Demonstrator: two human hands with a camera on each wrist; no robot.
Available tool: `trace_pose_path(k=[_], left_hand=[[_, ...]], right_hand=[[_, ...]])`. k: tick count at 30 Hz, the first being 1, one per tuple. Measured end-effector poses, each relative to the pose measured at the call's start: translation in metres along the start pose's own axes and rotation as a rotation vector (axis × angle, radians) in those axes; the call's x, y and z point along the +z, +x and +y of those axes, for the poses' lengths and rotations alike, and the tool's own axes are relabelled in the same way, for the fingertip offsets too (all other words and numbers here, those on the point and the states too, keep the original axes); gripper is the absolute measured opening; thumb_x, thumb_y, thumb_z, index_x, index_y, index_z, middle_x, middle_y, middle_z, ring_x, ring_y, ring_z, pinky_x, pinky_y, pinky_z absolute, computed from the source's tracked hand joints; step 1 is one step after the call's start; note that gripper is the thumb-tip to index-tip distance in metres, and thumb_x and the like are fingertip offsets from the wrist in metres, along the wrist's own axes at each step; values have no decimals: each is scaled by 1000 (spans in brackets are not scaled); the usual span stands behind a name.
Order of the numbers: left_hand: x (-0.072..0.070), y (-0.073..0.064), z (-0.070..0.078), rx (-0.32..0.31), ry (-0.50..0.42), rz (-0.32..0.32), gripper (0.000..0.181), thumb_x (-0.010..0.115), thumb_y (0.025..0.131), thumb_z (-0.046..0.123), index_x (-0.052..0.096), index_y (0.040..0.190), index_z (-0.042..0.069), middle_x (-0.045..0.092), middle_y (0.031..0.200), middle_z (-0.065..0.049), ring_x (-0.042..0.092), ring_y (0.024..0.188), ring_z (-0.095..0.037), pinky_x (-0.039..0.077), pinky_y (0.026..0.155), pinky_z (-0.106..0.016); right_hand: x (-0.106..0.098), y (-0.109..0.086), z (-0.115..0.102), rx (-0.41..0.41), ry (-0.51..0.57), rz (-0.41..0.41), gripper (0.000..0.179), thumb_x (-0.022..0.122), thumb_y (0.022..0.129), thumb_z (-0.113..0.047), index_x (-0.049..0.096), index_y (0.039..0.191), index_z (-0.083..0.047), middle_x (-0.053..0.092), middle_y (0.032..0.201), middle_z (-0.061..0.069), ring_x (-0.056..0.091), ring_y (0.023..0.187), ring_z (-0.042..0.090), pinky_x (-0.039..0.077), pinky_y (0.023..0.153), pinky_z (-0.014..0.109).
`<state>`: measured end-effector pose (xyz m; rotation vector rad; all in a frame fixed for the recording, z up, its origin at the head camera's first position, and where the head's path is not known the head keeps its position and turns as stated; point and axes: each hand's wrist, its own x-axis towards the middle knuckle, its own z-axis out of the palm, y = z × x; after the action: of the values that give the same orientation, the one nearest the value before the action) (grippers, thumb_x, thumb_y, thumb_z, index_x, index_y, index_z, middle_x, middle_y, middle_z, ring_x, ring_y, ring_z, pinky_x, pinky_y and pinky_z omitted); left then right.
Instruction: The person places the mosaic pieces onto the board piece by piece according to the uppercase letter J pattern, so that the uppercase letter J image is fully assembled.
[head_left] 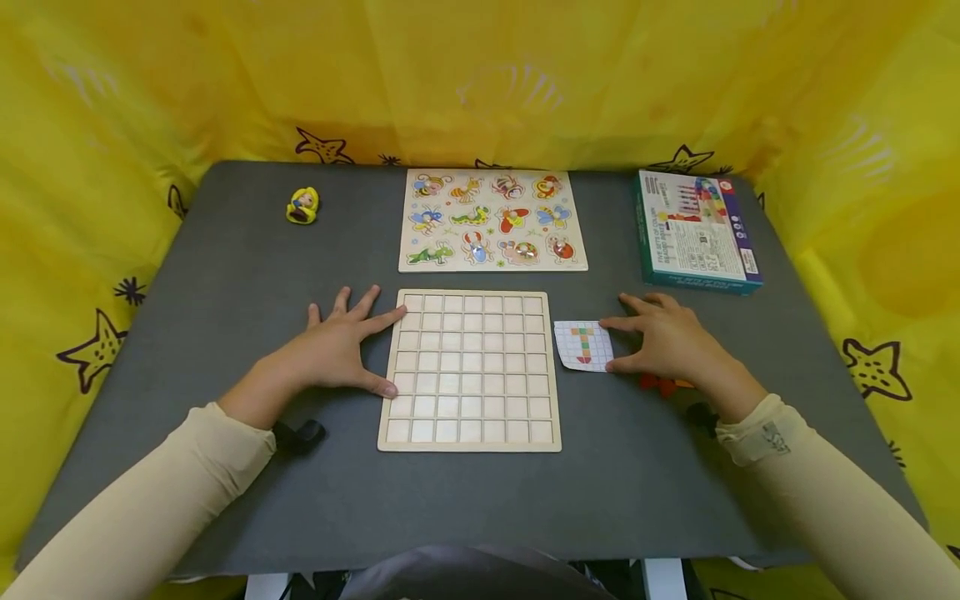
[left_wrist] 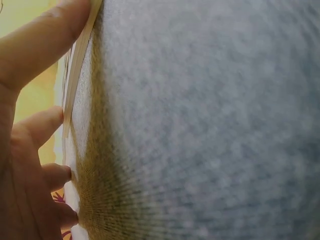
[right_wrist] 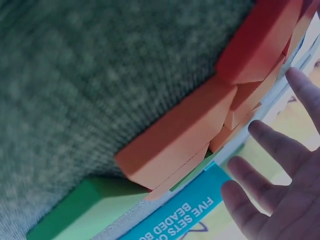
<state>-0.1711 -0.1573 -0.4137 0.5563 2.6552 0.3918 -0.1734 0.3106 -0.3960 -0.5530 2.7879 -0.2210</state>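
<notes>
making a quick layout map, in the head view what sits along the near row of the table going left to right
left hand → empty wooden grid board → pattern card → right hand

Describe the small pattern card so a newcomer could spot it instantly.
On the grey table, find the empty wooden grid board at the centre. The pattern card lies just right of it, under the right hand: the only white paper, printed with a coloured-square T.
</notes>
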Motion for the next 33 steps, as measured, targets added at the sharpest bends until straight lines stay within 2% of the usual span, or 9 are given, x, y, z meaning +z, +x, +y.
trace_pose_path(k=[13,17,20,26,33], left_hand=[[3,0,5,-9,43,10,126,67,52,88,20,157,38,-1,162,-17,-9,141,-53,-3,95,-81],[3,0,5,-18,33,6,126,67,52,89,18,157,40,-4,163,-15,-12,141,-51,-5,96,-80],[4,0,3,-18,20,12,125,68,52,88,18,156,41,-4,163,-14,-13,142,-49,-5,97,-79],[5,-3,2,5,10,-9,123,67,58,86,14,158,38,-9,162,-15,-19,141,-48,-10,96,-78],[7,-5,-1,23,-1,-46,120,61,63,87,6,158,37,-18,161,-12,-28,139,-44,-17,96,-75]], right_hand=[[1,-3,1,-2,33,-1,73,79,76,-54,60,138,-20,33,152,25,23,134,54,22,98,73],[-3,-4,5,-12,97,20,77,79,75,-57,59,139,-18,34,152,24,22,135,54,19,101,72],[-14,-9,9,-3,168,40,78,79,75,-57,59,139,-16,33,153,21,20,136,53,17,103,70],[-37,-25,26,39,277,78,76,79,79,-51,56,141,-14,35,154,14,25,138,46,24,103,66],[-42,-42,58,137,332,80,70,76,83,-49,56,141,-16,50,143,15,44,126,43,35,97,62]])
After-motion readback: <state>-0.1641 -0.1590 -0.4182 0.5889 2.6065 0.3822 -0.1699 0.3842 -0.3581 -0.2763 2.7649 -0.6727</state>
